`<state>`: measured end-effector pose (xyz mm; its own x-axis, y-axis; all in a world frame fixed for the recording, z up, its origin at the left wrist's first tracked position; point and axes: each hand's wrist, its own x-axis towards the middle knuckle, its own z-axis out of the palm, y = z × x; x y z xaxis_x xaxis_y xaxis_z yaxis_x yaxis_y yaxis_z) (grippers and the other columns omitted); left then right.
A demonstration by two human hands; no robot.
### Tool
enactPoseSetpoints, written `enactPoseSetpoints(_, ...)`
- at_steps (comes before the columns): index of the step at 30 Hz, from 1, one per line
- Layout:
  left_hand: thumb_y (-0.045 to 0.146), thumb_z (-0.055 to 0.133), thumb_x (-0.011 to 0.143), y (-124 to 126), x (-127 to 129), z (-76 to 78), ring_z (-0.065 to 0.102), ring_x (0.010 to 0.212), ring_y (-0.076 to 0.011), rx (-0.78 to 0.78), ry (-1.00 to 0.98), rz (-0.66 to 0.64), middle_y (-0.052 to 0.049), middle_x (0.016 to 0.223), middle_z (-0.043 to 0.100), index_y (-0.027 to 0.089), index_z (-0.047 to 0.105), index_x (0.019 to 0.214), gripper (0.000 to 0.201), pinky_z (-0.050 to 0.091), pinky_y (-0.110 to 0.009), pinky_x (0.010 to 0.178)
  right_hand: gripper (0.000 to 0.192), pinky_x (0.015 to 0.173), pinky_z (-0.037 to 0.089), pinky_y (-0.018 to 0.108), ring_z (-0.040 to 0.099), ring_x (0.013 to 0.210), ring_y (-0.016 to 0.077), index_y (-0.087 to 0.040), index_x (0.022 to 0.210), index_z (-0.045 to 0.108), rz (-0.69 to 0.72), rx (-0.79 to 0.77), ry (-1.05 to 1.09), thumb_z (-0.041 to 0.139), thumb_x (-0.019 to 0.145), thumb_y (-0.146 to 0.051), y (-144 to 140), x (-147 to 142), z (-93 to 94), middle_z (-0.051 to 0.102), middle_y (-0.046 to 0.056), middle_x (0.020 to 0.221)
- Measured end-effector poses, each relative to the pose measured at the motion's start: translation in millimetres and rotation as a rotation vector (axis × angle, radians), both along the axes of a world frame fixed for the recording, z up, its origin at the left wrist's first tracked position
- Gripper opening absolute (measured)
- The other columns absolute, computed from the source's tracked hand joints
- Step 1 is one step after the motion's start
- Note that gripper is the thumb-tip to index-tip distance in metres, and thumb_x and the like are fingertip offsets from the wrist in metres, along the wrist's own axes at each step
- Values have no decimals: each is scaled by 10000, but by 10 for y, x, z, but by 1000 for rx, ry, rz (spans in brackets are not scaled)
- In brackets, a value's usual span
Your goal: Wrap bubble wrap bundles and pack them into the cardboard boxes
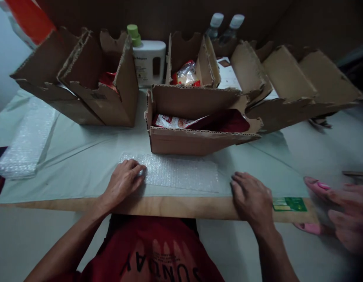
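Hands lie flat and empty at the near table edge: left hand (124,181) presses fingers on the bubble wrap (175,171), right hand (251,197) rests just right of it, fingers loosely spread. Wrap lies flat on the pale cloth (81,152) covering the wooden table (181,208), just before an open box (196,125) holding red packets. Behind the box stand more cartons and a white bottle (148,60), label unreadable. Right of the wrap, a green sticker (289,204); beyond it another person's hand (340,213). The shirt reads "SUNDAY".
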<state>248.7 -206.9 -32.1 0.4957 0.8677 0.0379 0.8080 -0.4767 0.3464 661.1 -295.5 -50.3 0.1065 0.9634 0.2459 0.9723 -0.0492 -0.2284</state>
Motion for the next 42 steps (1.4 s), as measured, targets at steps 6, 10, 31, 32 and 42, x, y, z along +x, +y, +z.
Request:
enactPoseSetpoints(6,451,567,929,-53,-378,6,634,979,-335,150,63,387,-146,1032,656,183,695,1181,389,546,-478,868,385,972,491,487,648,1185,331,-188,1241,688,131,-49,43,482,981,-384,400,-303,83,707,150,1310)
enactPoseSetpoints(10,426,575,877,-97,-389,-48,625,966,-343,66,86,496,-137,953,648,190,713,934,279,538,-487,879,312,927,497,488,669,1108,350,-159,974,711,155,-72,60,480,947,-367,557,-515,-1,718,197,1248)
enactPoseSetpoints(31,188,644,844,768,-277,230,564,1291,-330,139,-164,292,-178,1408,618,132,500,1464,639,442,-465,1096,454,884,584,347,728,1010,230,-232,1396,653,289,-392,967,541,979,-373,-670,-2004,175,774,89,1114)
enactPoseSetpoints(32,162,617,848,624,-352,241,528,1334,-330,173,-186,251,-177,1445,587,136,498,1467,631,417,-494,1132,388,908,578,365,727,1041,245,-234,1287,726,312,-427,989,553,969,-375,-669,-2024,214,779,92,1125)
enactPoseSetpoints(42,160,582,863,-1344,-622,242,552,1361,-305,-116,-507,-76,-127,1416,638,265,494,1486,637,472,-532,1138,371,641,522,268,633,667,142,-208,1071,742,178,-484,1539,675,906,-533,-488,-2301,429,733,34,845)
